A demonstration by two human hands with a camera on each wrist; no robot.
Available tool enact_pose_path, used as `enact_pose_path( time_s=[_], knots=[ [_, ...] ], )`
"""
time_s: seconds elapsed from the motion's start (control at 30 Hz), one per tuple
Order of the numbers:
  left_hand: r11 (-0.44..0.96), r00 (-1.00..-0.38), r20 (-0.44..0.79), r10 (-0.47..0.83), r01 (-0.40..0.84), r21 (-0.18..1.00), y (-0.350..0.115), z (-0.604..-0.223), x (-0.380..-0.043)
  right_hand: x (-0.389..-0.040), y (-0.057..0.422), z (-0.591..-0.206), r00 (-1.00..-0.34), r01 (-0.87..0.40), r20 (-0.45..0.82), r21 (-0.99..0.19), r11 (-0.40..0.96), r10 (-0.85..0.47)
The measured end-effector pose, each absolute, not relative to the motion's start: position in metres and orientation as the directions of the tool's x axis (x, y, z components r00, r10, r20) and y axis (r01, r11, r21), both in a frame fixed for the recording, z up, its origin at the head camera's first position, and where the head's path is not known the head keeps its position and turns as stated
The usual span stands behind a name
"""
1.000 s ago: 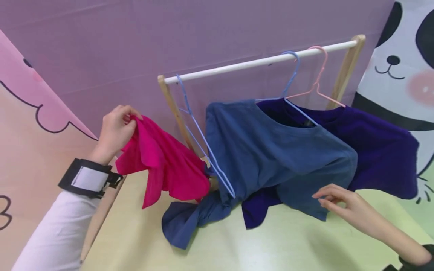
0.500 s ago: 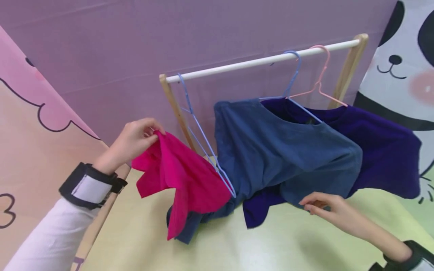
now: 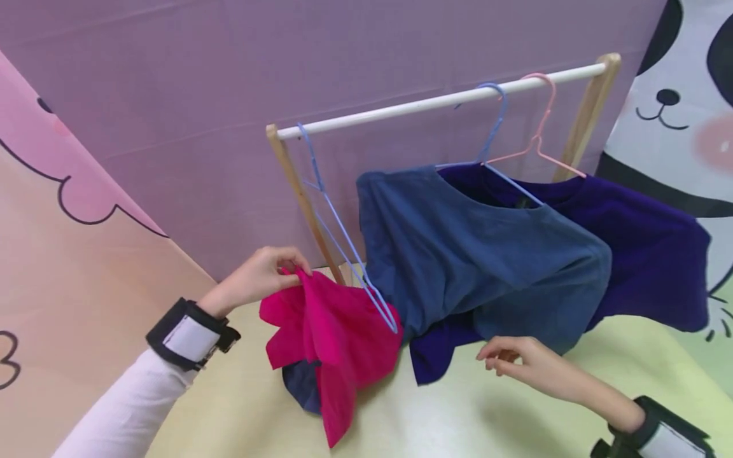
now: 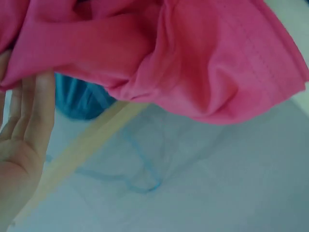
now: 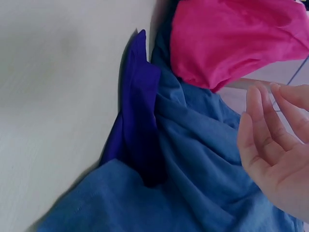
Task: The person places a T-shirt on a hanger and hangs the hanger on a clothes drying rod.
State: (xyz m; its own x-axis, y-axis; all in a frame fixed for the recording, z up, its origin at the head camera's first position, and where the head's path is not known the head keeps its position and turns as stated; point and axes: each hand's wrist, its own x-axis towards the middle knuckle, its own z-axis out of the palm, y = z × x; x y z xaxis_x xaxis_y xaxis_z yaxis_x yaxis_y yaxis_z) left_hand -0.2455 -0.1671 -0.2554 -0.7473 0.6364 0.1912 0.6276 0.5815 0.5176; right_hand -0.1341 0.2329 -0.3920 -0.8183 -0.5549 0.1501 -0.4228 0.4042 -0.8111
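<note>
From my head, my left hand (image 3: 265,273) pinches the top edge of the pink cloth (image 3: 361,346), which droops over the left part of the desk (image 3: 424,426). The left hanger (image 3: 345,232) hangs on the white rail (image 3: 395,111); its lower end crosses in front of the cloth, and whether they touch I can't tell. To the right hang the blue shirt (image 3: 475,248) and, farther back, the purple shirt (image 3: 647,254). My right hand (image 3: 529,362) hovers in front of the blue shirt, fingers loosely bent, holding nothing. I'd judge the step as bringing the cloth up to the hanger.

At my left wrist, my fingers meet the cloth's edge; a wooden post (image 4: 91,140) shows beyond.

At my right wrist, thumb and fingertips sit close together, the cloth farther off. The next move probably calls for this hand to steady the hanger or spread the cloth.
</note>
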Motion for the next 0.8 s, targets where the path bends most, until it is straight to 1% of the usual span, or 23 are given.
enact_pose_path(
  time_s=[0.1,0.3,0.43,0.5,0.7,0.8],
  knots=[
    [0.551,-0.706,0.129,0.696,0.641,0.534,-0.162,-0.275,-0.243,-0.136,0.229,-0.395,-0.810,-0.413,0.135,-0.822,0.391,-0.571],
    [0.521,-0.627,-0.018,0.778,0.630,0.576,-0.147,-0.315,-0.230,-0.138,0.224,-0.399,-0.807,-0.382,0.101,-0.840,0.384,-0.582],
    [0.509,-0.563,-0.114,0.818,0.620,0.597,-0.135,-0.336,-0.220,-0.140,0.222,-0.403,-0.801,-0.393,0.112,-0.839,0.376,-0.588],
    [0.499,-0.539,-0.138,0.831,0.611,0.614,-0.129,-0.344,-0.216,-0.140,0.220,-0.405,-0.799,-0.403,0.124,-0.838,0.369,-0.589],
    [0.485,-0.507,-0.184,0.842,0.563,0.669,-0.110,-0.364,-0.207,-0.144,0.208,-0.414,-0.778,-0.407,0.131,-0.851,0.334,-0.615],
    [0.458,-0.449,-0.211,0.868,0.562,0.689,-0.103,-0.373,-0.204,-0.147,0.197,-0.419,-0.762,-0.419,0.124,-0.843,0.339,-0.635]
  ],
)
